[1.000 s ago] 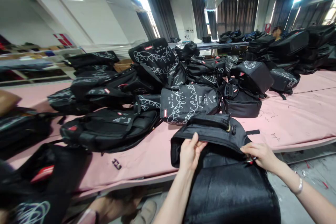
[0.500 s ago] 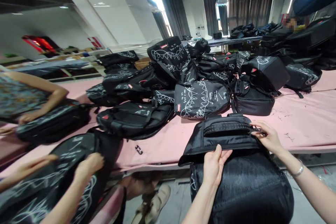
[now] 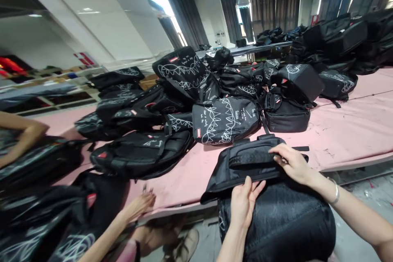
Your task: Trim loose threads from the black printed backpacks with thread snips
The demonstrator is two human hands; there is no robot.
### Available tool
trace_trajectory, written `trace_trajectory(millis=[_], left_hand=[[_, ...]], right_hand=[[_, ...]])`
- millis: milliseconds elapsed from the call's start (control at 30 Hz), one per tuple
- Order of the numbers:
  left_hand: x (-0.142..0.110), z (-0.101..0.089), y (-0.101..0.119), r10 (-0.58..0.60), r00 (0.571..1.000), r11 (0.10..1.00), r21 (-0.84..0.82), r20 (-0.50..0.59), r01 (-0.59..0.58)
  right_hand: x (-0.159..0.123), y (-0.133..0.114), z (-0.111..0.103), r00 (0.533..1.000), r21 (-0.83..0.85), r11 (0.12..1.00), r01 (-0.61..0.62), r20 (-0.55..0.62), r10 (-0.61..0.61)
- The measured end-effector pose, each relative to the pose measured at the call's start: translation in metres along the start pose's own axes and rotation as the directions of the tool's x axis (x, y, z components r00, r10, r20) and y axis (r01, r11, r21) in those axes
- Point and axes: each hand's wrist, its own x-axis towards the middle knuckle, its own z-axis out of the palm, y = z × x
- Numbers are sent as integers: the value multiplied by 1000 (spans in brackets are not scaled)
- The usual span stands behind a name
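Observation:
A black backpack (image 3: 276, 217) hangs over the near edge of the pink table (image 3: 353, 131), its top part (image 3: 242, 163) lying on the tabletop. My left hand (image 3: 244, 202) grips the lower edge of that top part, thumb over the fabric. My right hand (image 3: 291, 163) rests on the top part near its padded handle, fingers curled against it. A silver bracelet (image 3: 335, 190) circles my right wrist.
Several black backpacks with white doodle prints (image 3: 225, 118) lie piled across the table's middle and back. A co-worker's hand (image 3: 139, 206) reaches onto the table at the left beside another black bag (image 3: 92, 204). Another person's arm (image 3: 21, 139) shows at the far left.
My right hand slid left along the bag's top toward the handle. The co-worker's hand moved from their bag onto the table edge. The view swung slightly right.

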Motion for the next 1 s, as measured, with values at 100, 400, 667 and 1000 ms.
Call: trace_trajectory(millis=[100,400,667,1000], left_hand=[[-15,-16,23,-8,1000,961,278,4,7],[-6,35,74,274,741,-119,786,613,-607],[29,119,35,-170,811,-708,502,560,-496],[40,124,12,-154,814,-688,531,559,-495]], right_hand=[[-16,-9,21,996,-103,993,54,72,-47],[-37,-31,36,958,-430,887,169,283,-45],[-51,-33,38,933,-508,844,172,358,25],[-53,-24,44,920,-518,840,162,387,61]])
